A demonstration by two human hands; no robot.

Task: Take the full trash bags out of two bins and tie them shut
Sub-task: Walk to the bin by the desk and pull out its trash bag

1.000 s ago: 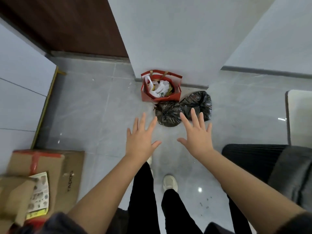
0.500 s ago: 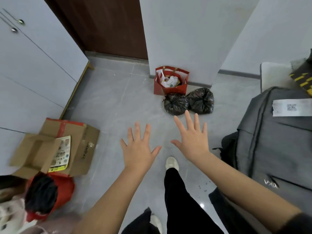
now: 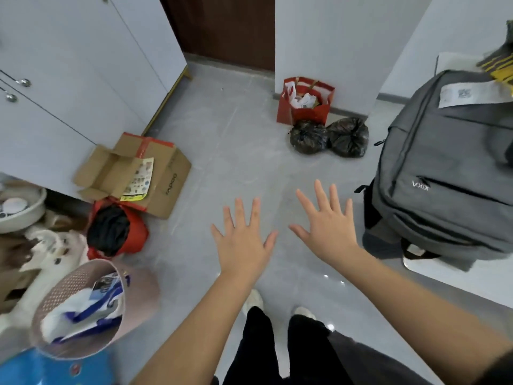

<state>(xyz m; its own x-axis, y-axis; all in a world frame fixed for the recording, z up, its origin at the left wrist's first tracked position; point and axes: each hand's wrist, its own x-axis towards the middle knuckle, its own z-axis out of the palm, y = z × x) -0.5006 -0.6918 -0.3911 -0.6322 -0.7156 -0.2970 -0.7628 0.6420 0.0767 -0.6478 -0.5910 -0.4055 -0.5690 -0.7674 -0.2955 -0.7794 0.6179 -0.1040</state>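
Over the grey floor (image 3: 222, 140), viewed from the head camera:

- Change from half a second ago: the view has swung left and pulled back. A pink mesh bin (image 3: 91, 309) holding white and blue rubbish now shows at lower left; it was out of sight before. The cardboard box (image 3: 150, 168) sits nearer the middle than it did.
- Both black trash bags (image 3: 329, 137), knotted, lie side by side and touching at the foot of the wall, just in front of a red paper bag (image 3: 304, 102) stuffed with paper. They lie as before.
- Writing: "rapoo" on the box side; "XIKA", seen mirrored, on the grey backpack (image 3: 444, 168) at right. The white label on top of it carries a code too small to read.
- Left hand (image 3: 244, 243): open, fingers spread, palm down, holding nothing.
- Right hand (image 3: 330, 226): open, fingers spread, empty.
- Trash bags lie well ahead of both hands, slightly right; the bin is near the left forearm, down-left.
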